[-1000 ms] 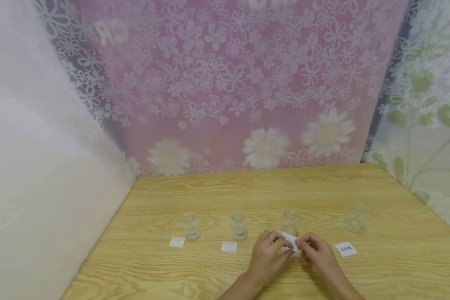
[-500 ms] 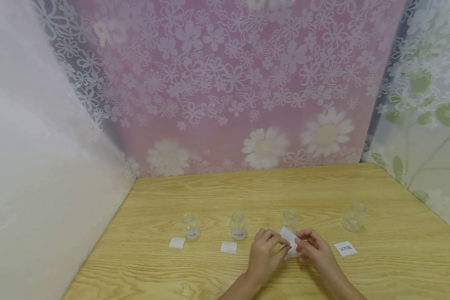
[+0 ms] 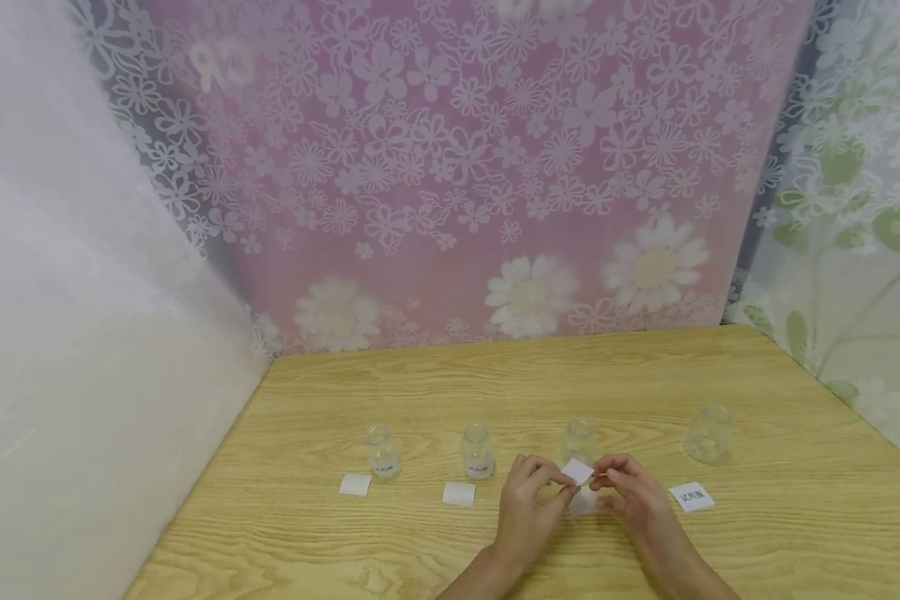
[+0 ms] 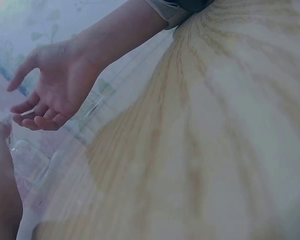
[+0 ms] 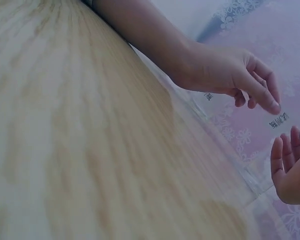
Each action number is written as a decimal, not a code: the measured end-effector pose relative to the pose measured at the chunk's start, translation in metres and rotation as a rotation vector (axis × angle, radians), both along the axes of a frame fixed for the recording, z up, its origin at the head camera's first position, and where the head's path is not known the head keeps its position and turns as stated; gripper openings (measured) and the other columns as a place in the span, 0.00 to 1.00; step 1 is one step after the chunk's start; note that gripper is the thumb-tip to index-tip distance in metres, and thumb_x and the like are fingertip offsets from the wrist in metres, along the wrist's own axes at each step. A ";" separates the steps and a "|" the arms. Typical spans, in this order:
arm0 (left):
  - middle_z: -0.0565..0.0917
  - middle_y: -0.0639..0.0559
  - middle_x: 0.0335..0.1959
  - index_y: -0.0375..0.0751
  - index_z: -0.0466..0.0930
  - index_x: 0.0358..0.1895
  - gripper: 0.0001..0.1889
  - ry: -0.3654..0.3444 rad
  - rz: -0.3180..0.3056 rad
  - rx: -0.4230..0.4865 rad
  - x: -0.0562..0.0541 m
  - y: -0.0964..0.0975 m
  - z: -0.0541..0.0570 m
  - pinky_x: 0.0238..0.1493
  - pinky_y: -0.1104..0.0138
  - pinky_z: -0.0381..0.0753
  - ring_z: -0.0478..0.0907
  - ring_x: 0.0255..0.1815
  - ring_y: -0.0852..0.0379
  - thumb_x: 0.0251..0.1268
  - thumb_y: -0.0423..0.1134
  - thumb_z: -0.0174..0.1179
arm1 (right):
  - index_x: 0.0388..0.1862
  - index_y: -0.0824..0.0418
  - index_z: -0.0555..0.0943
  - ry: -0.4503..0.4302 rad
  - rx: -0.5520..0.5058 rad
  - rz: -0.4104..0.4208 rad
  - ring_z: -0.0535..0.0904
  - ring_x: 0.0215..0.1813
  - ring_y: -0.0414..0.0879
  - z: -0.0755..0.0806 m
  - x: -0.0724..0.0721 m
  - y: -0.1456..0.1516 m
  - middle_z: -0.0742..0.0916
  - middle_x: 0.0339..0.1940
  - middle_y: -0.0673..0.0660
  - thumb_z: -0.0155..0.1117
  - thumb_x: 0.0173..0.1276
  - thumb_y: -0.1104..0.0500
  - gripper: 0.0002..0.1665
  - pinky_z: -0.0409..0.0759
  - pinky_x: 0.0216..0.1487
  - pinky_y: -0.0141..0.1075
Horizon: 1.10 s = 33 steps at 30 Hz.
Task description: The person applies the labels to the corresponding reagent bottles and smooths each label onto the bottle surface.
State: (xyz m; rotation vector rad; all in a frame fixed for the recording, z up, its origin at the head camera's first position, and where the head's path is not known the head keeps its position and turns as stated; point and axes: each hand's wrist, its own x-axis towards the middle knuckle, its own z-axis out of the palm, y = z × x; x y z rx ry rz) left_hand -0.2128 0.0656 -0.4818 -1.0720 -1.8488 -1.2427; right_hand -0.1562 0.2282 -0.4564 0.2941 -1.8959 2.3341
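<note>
My left hand [image 3: 528,504] pinches a small white sticker label [image 3: 577,472] between thumb and fingertips, in front of the third glass jar [image 3: 579,433]. Dark printed characters show on the label [image 5: 278,121] in the right wrist view. On the table beneath it lies a white backing paper [image 3: 583,502], partly behind the hands. Close to the label's right edge is my right hand [image 3: 633,500]. Its loosely bent fingers and separate thumb hold nothing, as the left wrist view shows of this right hand [image 4: 62,82].
Two glass jars with printed labels, the left one [image 3: 382,454] and the middle one [image 3: 477,454], stand with white paper squares [image 3: 355,484] before them. At right is an unlabelled jar [image 3: 709,435] with a printed label card [image 3: 692,497] in front. Patterned walls enclose the wooden table [image 3: 307,533].
The label has come away from its backing paper, which now lies on the table. The right fingers have let go and spread; the left hand still holds the label.
</note>
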 end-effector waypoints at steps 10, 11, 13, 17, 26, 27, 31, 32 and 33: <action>0.78 0.49 0.31 0.34 0.81 0.30 0.05 -0.616 -0.245 0.257 0.019 -0.004 0.030 0.36 0.65 0.73 0.72 0.32 0.56 0.52 0.32 0.65 | 0.55 0.75 0.67 -0.295 0.248 -0.114 0.75 0.44 0.44 0.002 -0.005 -0.005 0.80 0.47 0.56 0.54 0.69 0.58 0.23 0.78 0.38 0.38; 0.78 0.49 0.31 0.34 0.81 0.30 0.05 -0.632 -0.243 0.268 0.020 -0.005 0.032 0.36 0.65 0.74 0.72 0.32 0.58 0.52 0.32 0.65 | 0.54 0.75 0.68 -0.296 0.255 -0.124 0.75 0.44 0.45 0.003 -0.005 -0.006 0.80 0.48 0.57 0.54 0.69 0.58 0.23 0.78 0.38 0.38; 0.78 0.49 0.31 0.33 0.81 0.30 0.05 -0.646 -0.237 0.291 0.021 -0.005 0.034 0.35 0.66 0.74 0.72 0.31 0.59 0.52 0.31 0.66 | 0.54 0.73 0.69 -0.303 0.257 -0.144 0.74 0.44 0.45 0.003 -0.004 -0.007 0.79 0.48 0.58 0.55 0.69 0.58 0.22 0.78 0.39 0.38; 0.78 0.51 0.30 0.33 0.80 0.30 0.04 -0.654 -0.249 0.318 0.018 -0.003 0.029 0.34 0.69 0.73 0.72 0.31 0.59 0.52 0.30 0.66 | 0.55 0.72 0.69 -0.288 0.262 -0.143 0.74 0.44 0.45 0.002 -0.005 -0.008 0.79 0.49 0.60 0.55 0.68 0.59 0.22 0.78 0.38 0.38; 0.79 0.53 0.31 0.40 0.82 0.32 0.05 -0.659 -0.168 0.303 0.004 0.004 0.003 0.33 0.71 0.72 0.71 0.30 0.63 0.53 0.37 0.66 | 0.43 0.72 0.73 -0.285 0.295 -0.262 0.75 0.38 0.45 0.004 -0.004 -0.009 0.80 0.38 0.59 0.58 0.67 0.60 0.14 0.78 0.35 0.36; 0.78 0.53 0.31 0.42 0.82 0.32 0.06 -0.660 -0.142 0.296 0.004 0.005 0.002 0.33 0.71 0.72 0.71 0.30 0.63 0.53 0.38 0.66 | 0.42 0.72 0.73 -0.266 0.318 -0.281 0.75 0.37 0.44 0.004 -0.004 -0.009 0.80 0.37 0.59 0.58 0.67 0.61 0.13 0.78 0.34 0.35; 0.77 0.56 0.32 0.45 0.83 0.33 0.07 -0.668 -0.060 0.274 0.003 0.004 -0.001 0.31 0.72 0.72 0.71 0.30 0.61 0.55 0.43 0.65 | 0.40 0.70 0.75 -0.149 0.479 -0.335 0.74 0.35 0.43 0.005 -0.003 -0.007 0.79 0.36 0.57 0.58 0.67 0.60 0.11 0.77 0.31 0.34; 0.76 0.55 0.33 0.45 0.82 0.34 0.07 -0.672 -0.048 0.270 0.003 0.004 -0.001 0.31 0.72 0.72 0.70 0.30 0.60 0.56 0.43 0.65 | 0.39 0.68 0.75 -0.108 0.534 -0.340 0.74 0.35 0.43 0.005 -0.002 -0.006 0.79 0.36 0.57 0.58 0.67 0.60 0.11 0.77 0.31 0.33; 0.76 0.55 0.34 0.44 0.82 0.36 0.08 -0.674 -0.036 0.267 0.003 0.004 -0.002 0.32 0.72 0.72 0.70 0.31 0.60 0.57 0.43 0.64 | 0.39 0.67 0.75 -0.063 0.585 -0.347 0.74 0.35 0.43 0.005 -0.002 -0.004 0.80 0.36 0.56 0.58 0.67 0.60 0.10 0.77 0.30 0.33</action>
